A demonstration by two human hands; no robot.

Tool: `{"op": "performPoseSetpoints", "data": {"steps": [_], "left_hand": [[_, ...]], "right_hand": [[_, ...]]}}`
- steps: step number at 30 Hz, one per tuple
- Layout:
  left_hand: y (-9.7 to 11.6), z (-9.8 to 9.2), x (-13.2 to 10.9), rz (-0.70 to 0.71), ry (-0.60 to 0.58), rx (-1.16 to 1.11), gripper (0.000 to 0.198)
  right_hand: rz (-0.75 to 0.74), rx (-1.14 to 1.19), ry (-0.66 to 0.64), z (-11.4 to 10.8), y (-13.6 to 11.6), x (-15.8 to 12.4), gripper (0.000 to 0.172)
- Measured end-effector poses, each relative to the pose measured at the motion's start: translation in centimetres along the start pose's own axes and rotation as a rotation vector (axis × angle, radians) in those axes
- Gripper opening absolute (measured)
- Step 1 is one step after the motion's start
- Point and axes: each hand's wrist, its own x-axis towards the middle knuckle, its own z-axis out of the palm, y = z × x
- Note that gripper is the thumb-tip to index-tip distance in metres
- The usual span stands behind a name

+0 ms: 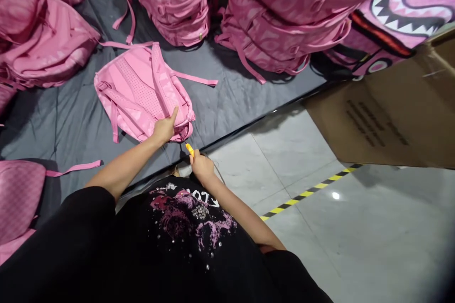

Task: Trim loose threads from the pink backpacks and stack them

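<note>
A pink backpack point(138, 85) lies on the grey-covered table, its mesh back panel and shoulder straps facing up. My left hand point(165, 129) grips its near lower edge, with one finger stretched along the pink fabric and the other fingers mostly hidden. In my closed right hand point(202, 166) is a tool with a yellow handle point(189, 149). Its thin dark tip meets the bag's bottom corner, just right of my left hand. A thin cord shows beside my right wrist; I cannot tell for sure where it attaches.
Stacks of pink backpacks point(284, 23) stand along the far side, with more bags point(50, 42) at left. A shark-mouth bag point(408, 4) sits far right, beside a cardboard box point(387, 113). The table edge point(256, 120) borders a tiled floor with yellow-black tape point(309, 193).
</note>
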Motion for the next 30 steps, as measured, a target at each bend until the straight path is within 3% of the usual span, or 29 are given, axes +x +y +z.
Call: {"op": "performPoseSetpoints", "data": {"steps": [3, 6, 9, 12, 14, 16, 20, 21, 23, 26, 28, 30], "left_hand": [[4.6, -0.7, -0.6, 0.057, 0.07, -0.136, 0.067], [8.8, -1.7, -2.4, 0.35, 0.225, -0.157, 0.077], [10.6, -3.1, -5.1, 0.61, 0.477, -0.218, 0.083], [8.8, -4.2, -7.8, 0.575, 0.596, -0.517, 0.07], [5.8, -4.0, -9.3, 0.425, 0.578, -0.708, 0.057], [1.9, -3.4, -10.8, 0.211, 0.541, -0.752, 0.048], [-4.7, -2.7, -14.3, -0.183, 0.252, -0.26, 0.04], [-5.5, -3.1, -14.9, -0.186, 0.215, -0.099, 0.039], [-5.9, -4.7, -15.1, -0.04, 0.254, 0.275, 0.044], [-4.9, -7.8, -11.7, 0.27, 0.276, 0.932, 0.083], [-4.3, -9.1, -7.7, 0.335, 0.116, 1.169, 0.106], [-4.3, -9.3, -4.0, 0.342, -0.085, 1.271, 0.109]], "right_hand": [[-0.035, 0.007, 0.1, -2.8, -0.4, -0.8, 0.029], [-0.107, 0.023, 0.2, -5.9, -0.9, -2.8, 0.032], [-0.27, 0.065, 0.304, -7.5, -0.3, -5.2, 0.034], [-0.462, 0.05, 0.421, -7.0, 1.3, -6.4, 0.039], [-0.57, 0.023, 0.434, -6.1, 2.4, -6.4, 0.041], [-0.611, -0.012, 0.359, -5.0, 3.1, -5.5, 0.04], [-0.468, -0.083, 0.099, -2.7, 3.0, -2.3, 0.036], [-0.424, -0.1, 0.041, -2.2, 2.9, -1.5, 0.035], [-0.363, -0.127, -0.049, -1.1, 2.6, 0.0, 0.033], [-0.35, -0.116, -0.099, 0.3, 2.7, 1.1, 0.033], [-0.345, -0.089, -0.099, 1.0, 3.0, 1.1, 0.034], [-0.313, -0.056, -0.096, 1.6, 3.5, 0.9, 0.034]]}}
